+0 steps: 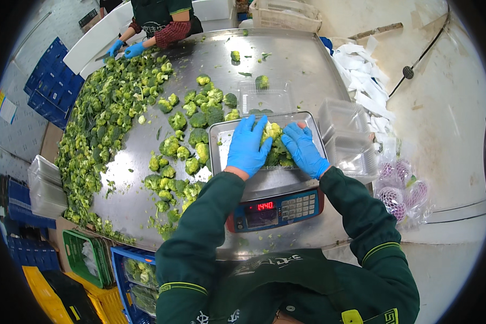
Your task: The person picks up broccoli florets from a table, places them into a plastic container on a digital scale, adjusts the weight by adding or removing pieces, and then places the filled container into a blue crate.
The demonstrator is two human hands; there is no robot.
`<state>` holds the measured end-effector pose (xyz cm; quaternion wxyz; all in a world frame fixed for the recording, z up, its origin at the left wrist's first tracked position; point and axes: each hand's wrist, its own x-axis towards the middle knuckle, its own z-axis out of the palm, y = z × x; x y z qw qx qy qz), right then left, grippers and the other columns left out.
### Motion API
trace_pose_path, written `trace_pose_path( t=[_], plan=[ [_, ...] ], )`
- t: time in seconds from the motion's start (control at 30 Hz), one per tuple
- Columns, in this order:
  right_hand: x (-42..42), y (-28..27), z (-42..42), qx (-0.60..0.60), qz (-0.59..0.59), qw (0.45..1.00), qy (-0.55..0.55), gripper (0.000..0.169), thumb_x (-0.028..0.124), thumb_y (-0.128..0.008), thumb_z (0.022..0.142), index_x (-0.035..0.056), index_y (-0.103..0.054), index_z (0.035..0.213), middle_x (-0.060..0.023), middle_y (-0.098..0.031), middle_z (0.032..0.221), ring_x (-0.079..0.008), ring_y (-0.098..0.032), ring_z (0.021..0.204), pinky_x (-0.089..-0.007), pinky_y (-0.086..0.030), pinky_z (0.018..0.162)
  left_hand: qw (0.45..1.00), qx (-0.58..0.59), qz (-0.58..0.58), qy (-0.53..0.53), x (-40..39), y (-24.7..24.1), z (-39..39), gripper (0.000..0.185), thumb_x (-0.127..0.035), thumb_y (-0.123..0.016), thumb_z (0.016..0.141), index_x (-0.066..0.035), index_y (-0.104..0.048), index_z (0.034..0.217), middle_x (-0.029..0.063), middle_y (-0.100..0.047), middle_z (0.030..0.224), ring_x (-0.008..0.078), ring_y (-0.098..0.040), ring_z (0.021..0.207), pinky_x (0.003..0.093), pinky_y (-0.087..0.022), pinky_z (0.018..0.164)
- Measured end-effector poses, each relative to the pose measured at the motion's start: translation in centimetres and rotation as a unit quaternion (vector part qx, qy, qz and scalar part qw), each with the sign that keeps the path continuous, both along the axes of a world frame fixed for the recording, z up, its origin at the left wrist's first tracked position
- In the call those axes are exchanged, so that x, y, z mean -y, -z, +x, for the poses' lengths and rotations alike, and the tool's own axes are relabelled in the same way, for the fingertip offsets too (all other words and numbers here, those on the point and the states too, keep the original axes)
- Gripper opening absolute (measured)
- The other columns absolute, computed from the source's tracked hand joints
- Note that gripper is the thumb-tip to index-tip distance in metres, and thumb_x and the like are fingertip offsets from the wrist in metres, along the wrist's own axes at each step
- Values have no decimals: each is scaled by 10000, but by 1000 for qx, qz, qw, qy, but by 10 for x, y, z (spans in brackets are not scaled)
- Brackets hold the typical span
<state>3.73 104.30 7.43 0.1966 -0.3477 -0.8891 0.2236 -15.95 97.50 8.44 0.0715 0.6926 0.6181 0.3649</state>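
Observation:
My left hand (248,146), in a blue glove, lies against the left side of a heap of broccoli florets (273,131). From the right, my gloved right hand (303,148) cups the same florets, its fingertips bent over them. They appear to sit in a clear plastic container, mostly hidden under both hands. Beneath is the metal pan (263,182) of a digital scale (275,211), whose display shows lit red digits. Just beyond the pan stands an open clear container (251,99) with some broccoli at it.
Loose florets (198,121) lie left of the scale on the steel table (125,194), before a large broccoli pile (105,109). Stacked clear containers (348,141) stand at right. Across the table, a co-worker's blue-gloved hands (125,49) hold a knife. A blue crate (119,263) stands below left.

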Motion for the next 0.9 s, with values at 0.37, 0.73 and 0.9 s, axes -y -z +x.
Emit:
trace_pose_path(
  t=[0.37, 0.73, 0.9],
  plan=[
    [13, -18, -4, 34, 10, 999, 19, 632, 429, -534, 887, 40, -345, 1349, -239, -373, 1350, -424, -248, 1314, -454, -253, 1062, 995, 45, -80, 36, 6, -10, -13, 801, -402, -596, 842, -121, -156, 1451, 199, -234, 1447, 365, -232, 1342, 491, -180, 1087],
    [24, -51, 68, -186, -209, 950, 139, 490, 349, -462, 951, -5, -446, 1289, -120, -497, 1251, -173, -475, 1134, -305, -410, 942, 937, 347, -23, -14, 58, -15, -74, 722, -508, -395, 932, -84, -137, 1457, 162, -217, 1479, 285, -214, 1365, 351, -186, 1103],
    [-29, -48, 8, -209, -369, 872, 243, 652, 520, -462, 905, -27, -454, 1260, -150, -543, 1138, -190, -534, 996, -335, -480, 827, 943, 332, -33, -4, 56, -17, -58, 710, -501, -388, 937, -84, -139, 1456, 185, -231, 1468, 298, -227, 1359, 358, -197, 1096]
  ],
)
